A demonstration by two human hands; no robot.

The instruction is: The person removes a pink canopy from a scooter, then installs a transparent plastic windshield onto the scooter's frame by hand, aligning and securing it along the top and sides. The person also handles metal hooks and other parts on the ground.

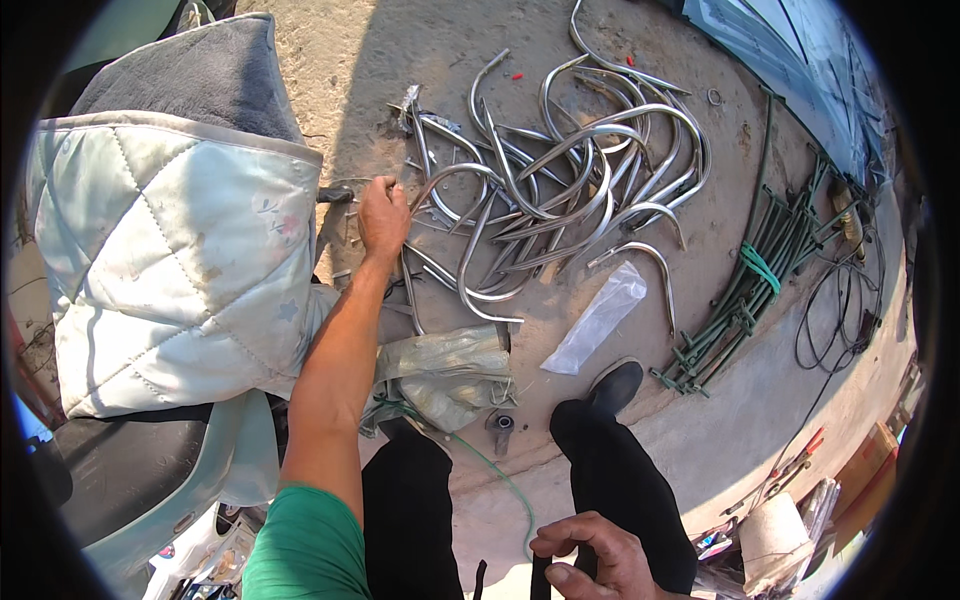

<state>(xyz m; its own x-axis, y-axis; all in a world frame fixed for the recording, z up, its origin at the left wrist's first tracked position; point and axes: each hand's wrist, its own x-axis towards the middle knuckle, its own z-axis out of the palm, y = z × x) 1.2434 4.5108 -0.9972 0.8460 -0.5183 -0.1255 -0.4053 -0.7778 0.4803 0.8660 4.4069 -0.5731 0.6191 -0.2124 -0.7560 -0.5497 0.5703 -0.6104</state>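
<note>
My left hand (383,217) is stretched out at the left edge of a tangled heap of bent shiny metal tubes (600,205). Its fingers are curled closed, and what they hold, if anything, is hidden. A dark handlebar grip (336,194) sticks out just left of that hand. Low in the view, in front of my right leg, my right hand (605,560) hangs with bent fingers and a gap between thumb and forefinger. Nothing shows in that gap. Beside its fingertips is a narrow black strip (541,577).
A scooter (190,490) with a quilted cover (180,260) stands at left. Near my feet lie a crumpled woven sack (450,375), a clear plastic sleeve (598,318) and a dark metal fitting (501,433). Tied green rods (755,280) and black cable (845,315) lie at right.
</note>
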